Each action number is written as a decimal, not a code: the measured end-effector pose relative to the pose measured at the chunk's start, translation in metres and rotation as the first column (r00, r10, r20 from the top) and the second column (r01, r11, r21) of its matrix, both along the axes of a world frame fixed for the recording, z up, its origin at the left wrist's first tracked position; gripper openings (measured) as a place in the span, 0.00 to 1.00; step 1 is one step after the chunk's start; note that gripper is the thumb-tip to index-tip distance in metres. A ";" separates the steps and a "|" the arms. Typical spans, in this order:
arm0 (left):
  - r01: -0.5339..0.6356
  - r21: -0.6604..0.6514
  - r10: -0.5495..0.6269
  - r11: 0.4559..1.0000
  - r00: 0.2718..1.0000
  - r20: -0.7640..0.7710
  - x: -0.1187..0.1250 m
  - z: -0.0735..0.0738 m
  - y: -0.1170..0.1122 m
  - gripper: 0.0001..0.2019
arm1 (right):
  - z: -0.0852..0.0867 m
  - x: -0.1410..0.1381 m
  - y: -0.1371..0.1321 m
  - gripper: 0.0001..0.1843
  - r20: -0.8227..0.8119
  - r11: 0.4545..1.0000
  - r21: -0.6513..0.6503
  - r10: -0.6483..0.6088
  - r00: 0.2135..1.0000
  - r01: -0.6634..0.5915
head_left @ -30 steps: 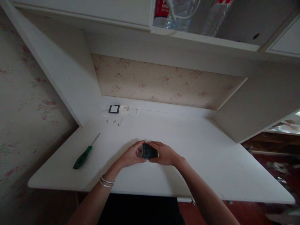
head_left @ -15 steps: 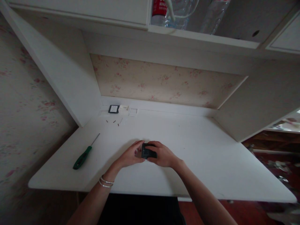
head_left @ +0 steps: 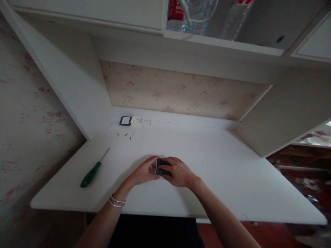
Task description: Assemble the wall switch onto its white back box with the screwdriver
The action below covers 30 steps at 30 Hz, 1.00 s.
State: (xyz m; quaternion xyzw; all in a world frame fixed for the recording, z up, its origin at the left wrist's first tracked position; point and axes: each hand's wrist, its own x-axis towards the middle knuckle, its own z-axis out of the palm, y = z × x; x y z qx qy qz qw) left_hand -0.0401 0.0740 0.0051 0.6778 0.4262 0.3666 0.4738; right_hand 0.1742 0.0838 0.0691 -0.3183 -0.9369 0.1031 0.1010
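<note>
Both hands meet over the middle of the white desk (head_left: 232, 179). My left hand (head_left: 144, 171) and my right hand (head_left: 177, 172) are closed together round a small dark socket module (head_left: 160, 167) with a pale edge showing on its left side. My right fingers cover most of its top. Two thin bangles (head_left: 117, 201) ring my left wrist.
A green-handled screwdriver (head_left: 91, 174) lies at the desk's left. At the back left sit a dark socket face (head_left: 125, 120), white frame parts (head_left: 141, 121) and several small screws (head_left: 125, 135). Bottles (head_left: 191, 13) stand on the shelf above. Side panels wall in the desk.
My right hand has slid further over the dark module, hiding more of it. The module has turned a little between my hands. The rest of the desk is unchanged.
</note>
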 end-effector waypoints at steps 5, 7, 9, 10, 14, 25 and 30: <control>-0.005 0.007 0.005 1.000 1.000 -0.003 0.000 0.001 0.000 0.37 | 0.001 -0.001 -0.001 0.20 0.037 1.000 -0.007 -0.026 0.999 0.026; -0.002 0.012 0.002 1.000 1.000 -0.007 0.000 0.001 0.000 0.37 | 0.001 -0.001 0.000 0.21 0.049 0.999 -0.010 -0.030 0.998 0.030; -0.003 0.013 0.004 1.000 1.000 -0.011 0.000 0.000 0.000 0.38 | 0.001 -0.002 0.002 0.22 0.066 0.999 -0.019 -0.028 0.997 0.029; -0.007 0.009 0.007 1.000 1.000 -0.012 -0.001 -0.001 0.001 0.39 | 0.001 -0.001 0.003 0.24 0.075 0.999 -0.027 -0.030 0.997 0.032; -0.015 0.005 0.015 1.000 1.000 -0.011 -0.002 -0.006 0.001 0.42 | 0.000 0.003 0.008 0.39 0.072 0.995 -0.085 -0.054 0.996 0.060; -0.019 0.007 0.019 1.000 1.000 -0.020 -0.003 -0.007 0.001 0.42 | 0.001 0.004 0.009 0.39 -0.085 0.985 -0.170 -0.029 0.996 0.015; -0.029 0.017 0.030 0.999 0.998 -0.057 -0.002 -0.002 -0.001 0.42 | 0.001 -0.001 0.011 0.39 -0.098 0.986 -0.166 -0.048 0.994 0.031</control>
